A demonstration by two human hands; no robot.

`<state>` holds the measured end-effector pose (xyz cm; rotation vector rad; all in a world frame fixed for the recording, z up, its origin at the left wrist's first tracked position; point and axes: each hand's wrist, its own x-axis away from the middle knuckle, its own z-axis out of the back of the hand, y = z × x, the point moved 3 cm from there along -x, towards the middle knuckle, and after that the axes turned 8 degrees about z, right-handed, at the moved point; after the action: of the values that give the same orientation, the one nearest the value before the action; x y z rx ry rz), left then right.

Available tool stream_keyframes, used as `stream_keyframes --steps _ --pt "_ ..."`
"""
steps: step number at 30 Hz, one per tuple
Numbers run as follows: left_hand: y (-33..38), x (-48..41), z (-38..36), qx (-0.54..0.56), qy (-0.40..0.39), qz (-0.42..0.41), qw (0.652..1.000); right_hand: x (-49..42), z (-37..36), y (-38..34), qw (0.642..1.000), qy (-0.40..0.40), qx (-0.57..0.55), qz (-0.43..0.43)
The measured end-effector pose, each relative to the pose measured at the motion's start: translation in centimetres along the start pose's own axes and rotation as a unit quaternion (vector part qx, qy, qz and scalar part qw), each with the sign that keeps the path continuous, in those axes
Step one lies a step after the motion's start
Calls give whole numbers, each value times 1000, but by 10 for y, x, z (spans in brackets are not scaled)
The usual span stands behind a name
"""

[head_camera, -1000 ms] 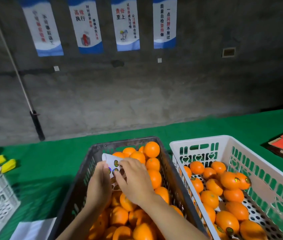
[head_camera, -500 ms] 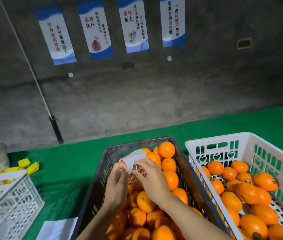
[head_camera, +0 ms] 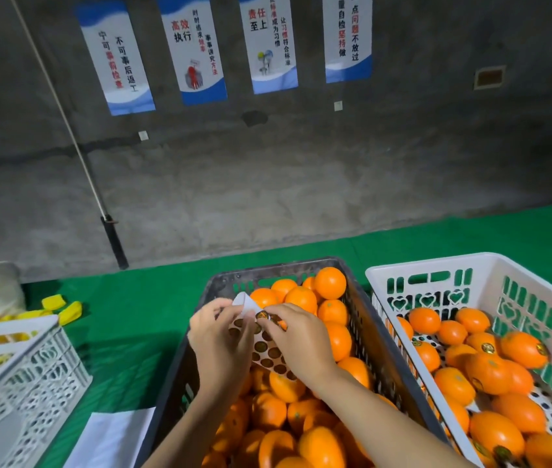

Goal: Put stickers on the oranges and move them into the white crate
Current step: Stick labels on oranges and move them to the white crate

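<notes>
Green-covered table, dark crate [head_camera: 362, 298] of oranges [head_camera: 330, 282]: left hand [head_camera: 220, 342] grips the now-unfolded sticker sheet [head_camera: 267, 349], right hand [head_camera: 296, 336] pinching a sticker [head_camera: 261, 315] half-peeled, ready for fruit; white crate [head_camera: 490, 265] beside.

1. On the wall ahead of me, the leftmost poster [head_camera: 117, 59] reads "不可事后返工" in black, beside a red column I cannot make out
2. The second poster [head_camera: 193, 52] carries "高效" in red over "执行" in black
3. The third poster [head_camera: 269, 42] shows "责任" in red, "至上" below it, and "符合标准" down its right edge
4. The fourth poster [head_camera: 348, 38] reads "一点问题不放过"
5. The stickers on my sheet [head_camera: 269, 349] are too small to read
</notes>
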<state>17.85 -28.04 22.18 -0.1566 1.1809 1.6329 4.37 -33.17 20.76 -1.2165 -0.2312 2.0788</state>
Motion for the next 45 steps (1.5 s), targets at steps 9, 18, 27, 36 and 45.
stream_keyframes --steps 9,18,27,36,45 --pt "-6 -1 -1 98 -12 86 991 1 1 -2 999 33 -37 17" --pt "-19 -10 13 144 107 239 954 -1 8 27 962 -151 171 -153" --pt "-14 -9 7 125 78 203 968 -5 35 49 865 -346 280 -233" --pt "-19 -9 4 119 47 176 976 -2 39 43 905 -235 263 -238" --pt "-15 -8 6 118 44 178 976 -3 42 57 919 -216 195 -265"
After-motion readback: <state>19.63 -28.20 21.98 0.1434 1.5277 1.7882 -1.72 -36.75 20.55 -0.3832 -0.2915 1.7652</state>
